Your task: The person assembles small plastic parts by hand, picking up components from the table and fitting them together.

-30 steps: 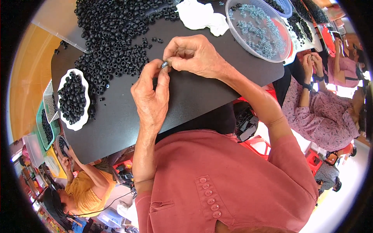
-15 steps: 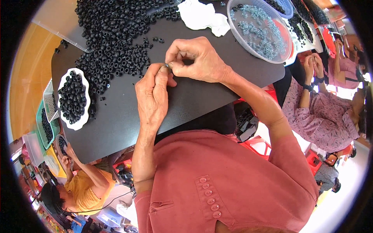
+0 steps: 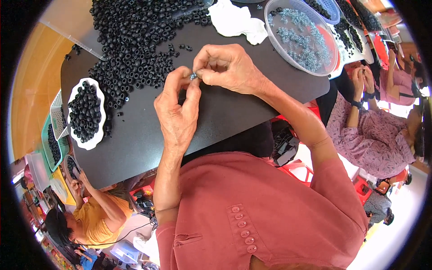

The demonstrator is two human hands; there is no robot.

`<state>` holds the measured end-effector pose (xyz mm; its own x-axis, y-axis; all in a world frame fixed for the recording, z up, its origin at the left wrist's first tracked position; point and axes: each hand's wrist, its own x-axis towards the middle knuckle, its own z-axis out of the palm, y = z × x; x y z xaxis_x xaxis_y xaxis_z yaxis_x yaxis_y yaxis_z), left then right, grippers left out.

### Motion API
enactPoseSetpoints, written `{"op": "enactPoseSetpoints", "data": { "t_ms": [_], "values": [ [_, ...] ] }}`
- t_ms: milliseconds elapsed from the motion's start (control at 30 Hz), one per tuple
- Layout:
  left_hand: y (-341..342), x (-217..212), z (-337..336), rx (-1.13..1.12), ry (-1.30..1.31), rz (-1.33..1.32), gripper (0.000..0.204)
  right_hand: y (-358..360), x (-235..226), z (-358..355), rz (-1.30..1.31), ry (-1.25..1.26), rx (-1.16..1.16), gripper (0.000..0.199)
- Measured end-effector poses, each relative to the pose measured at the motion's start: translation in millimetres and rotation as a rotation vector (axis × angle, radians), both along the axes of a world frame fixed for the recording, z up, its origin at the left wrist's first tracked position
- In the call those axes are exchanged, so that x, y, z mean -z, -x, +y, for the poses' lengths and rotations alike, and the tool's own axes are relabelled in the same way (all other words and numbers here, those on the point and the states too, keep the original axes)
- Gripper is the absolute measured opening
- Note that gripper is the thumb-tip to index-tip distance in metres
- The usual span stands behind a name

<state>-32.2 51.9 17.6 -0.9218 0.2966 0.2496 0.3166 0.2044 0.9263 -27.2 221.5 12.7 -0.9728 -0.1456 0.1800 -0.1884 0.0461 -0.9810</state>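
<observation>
Between the fingertips of both hands, above the dark table, is a small metal spring (image 3: 193, 76). My left hand (image 3: 177, 110) pinches it from the left with thumb and forefinger. From the right, the thumb and forefinger of my right hand (image 3: 231, 69) close on its other end, the two hands nearly touching. Beyond my left hand spreads a heap of small black hollow caps (image 3: 135, 49), big and little ones mixed. Similar springs fill a clear round tub (image 3: 269, 31) past my right hand. Whether a black part is also in the fingers is hidden.
A scalloped white dish (image 3: 100, 135) piled with black caps stands at the table's left edge. Behind the tub's left side lies a crumpled white cloth (image 3: 229, 19). Co-workers sit nearby: one in yellow (image 3: 105, 220) at lower left, one in patterned clothing (image 3: 364, 121) at right.
My left thumb and forefinger have spread apart somewhat around the spring, which now shows more between the fingertips. My right hand has stayed in nearly the same place.
</observation>
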Motion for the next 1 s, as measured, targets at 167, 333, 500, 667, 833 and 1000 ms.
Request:
{"op": "enactPoseSetpoints", "data": {
  "t_ms": [167,333,500,667,833,1000],
  "values": [
    [0.0,-3.8,-3.9,0.012,0.068,0.0,0.017,0.1,-2.7,0.7,-0.033,0.007,-0.029,0.009],
    [-1.0,-2.2,-2.4,-0.007,0.05,-0.015,0.015,1.2,-0.2,1.1,0.012,-0.031,-0.023,0.009],
    [0.7,-1.3,-2.4,0.01,0.088,0.091,0.013,1.2,1.4,0.2,0.022,-0.058,-0.017,0.008],
    [1.0,-1.6,-2.4,0.045,0.08,0.016,0.008,0.1,2.3,-2.0,0.009,-0.004,0.007,0.005],
    [5.1,1.6,-5.0,0.12,-0.039,-0.116,0.013,-0.9,-3.9,-2.5,0.004,-0.036,0.012,0.005],
    [5.9,2.7,-3.4,0.148,-0.131,-0.222,0.011,-0.5,-1.0,-1.0,-0.026,-0.005,0.004,0.004]
  ]
}}
